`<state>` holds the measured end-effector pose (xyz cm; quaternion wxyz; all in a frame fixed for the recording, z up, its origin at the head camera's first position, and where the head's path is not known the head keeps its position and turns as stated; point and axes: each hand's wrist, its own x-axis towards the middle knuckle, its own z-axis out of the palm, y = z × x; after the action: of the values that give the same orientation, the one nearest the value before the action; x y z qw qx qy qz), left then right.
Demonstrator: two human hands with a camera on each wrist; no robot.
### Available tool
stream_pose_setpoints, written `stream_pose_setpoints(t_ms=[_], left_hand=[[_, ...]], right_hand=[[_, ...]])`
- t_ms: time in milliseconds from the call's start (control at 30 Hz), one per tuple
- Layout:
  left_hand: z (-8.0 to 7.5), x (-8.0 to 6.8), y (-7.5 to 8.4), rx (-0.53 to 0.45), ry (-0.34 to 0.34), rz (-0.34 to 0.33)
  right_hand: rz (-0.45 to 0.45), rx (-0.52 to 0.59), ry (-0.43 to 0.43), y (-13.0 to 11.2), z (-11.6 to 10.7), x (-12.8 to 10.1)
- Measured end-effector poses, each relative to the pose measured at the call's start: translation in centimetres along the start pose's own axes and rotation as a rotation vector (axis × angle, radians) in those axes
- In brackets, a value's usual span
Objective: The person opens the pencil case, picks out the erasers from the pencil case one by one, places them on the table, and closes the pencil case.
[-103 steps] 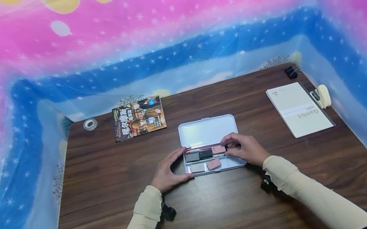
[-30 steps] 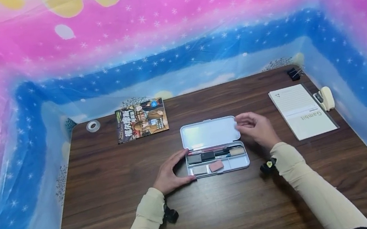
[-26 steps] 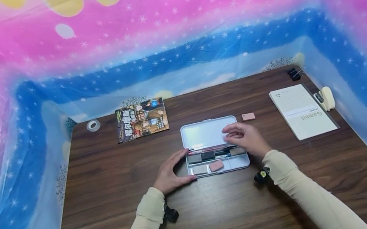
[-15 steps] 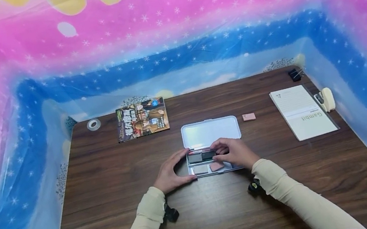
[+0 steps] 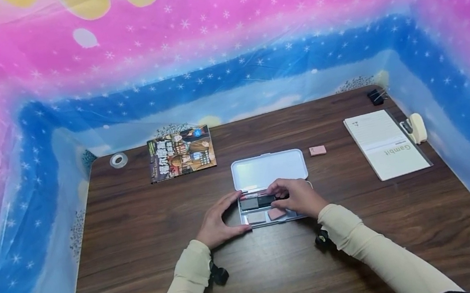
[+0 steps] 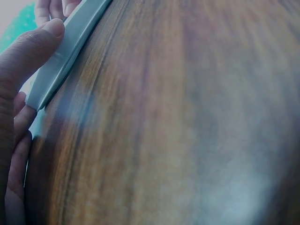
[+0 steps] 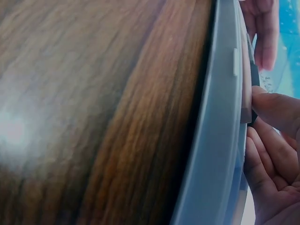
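A: From the head view, what's in hand?

B: An open tin [image 5: 269, 169] sits mid-table. The left hand [image 5: 218, 221] clasps its corner at nine o'clock, steadying it. The right hand [image 5: 298, 197] reaches in from three o'clock, fingertips at a black eraser [image 5: 266, 199] in the tray's back row. A pink eraser [image 5: 317, 150] lies loose on the table [image 5: 140, 241] at one o'clock from the tin.

A: Left wrist view?

B: Thumb [image 6: 28, 51] pressed on the tin's rim [image 6: 65, 54], fingers behind.

A: Right wrist view?

B: Fingertips [image 7: 274, 110] pinch something dark at the tin's edge [image 7: 220, 140]. I judge this the picking-out step; next needs a clean lift over the rim.
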<state>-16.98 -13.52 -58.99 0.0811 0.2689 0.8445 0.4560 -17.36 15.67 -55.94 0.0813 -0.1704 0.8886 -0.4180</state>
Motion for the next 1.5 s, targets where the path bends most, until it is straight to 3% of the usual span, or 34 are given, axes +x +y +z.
stream_pose_setpoints(t_ms=[267,467,633,933,1200,1500], left_hand=[[0.1,-0.3,0.1,-0.003,0.007,0.012],[0.0,-0.5,-0.1,-0.006,0.034,0.030],[-0.1,-0.4,-0.1,0.003,0.034,0.040],[-0.1,-0.2,-0.2,0.013,0.029,0.044],[0.0,-0.3,0.0,0.011,0.017,0.026],[0.0,0.0,0.2,0.000,0.013,0.029]], right_hand=[[0.022,0.123,-0.003,0.4,-0.8,-0.3],[0.013,0.158,0.092,1.1,-4.0,-0.7],[0.044,0.119,0.226,4.3,-7.9,-1.2],[0.212,-0.046,0.401,10.7,-14.6,-1.9],[0.243,-0.083,0.373,13.3,-14.7,-0.7],[0.245,-0.087,0.377,13.6,-14.4,-0.2]])
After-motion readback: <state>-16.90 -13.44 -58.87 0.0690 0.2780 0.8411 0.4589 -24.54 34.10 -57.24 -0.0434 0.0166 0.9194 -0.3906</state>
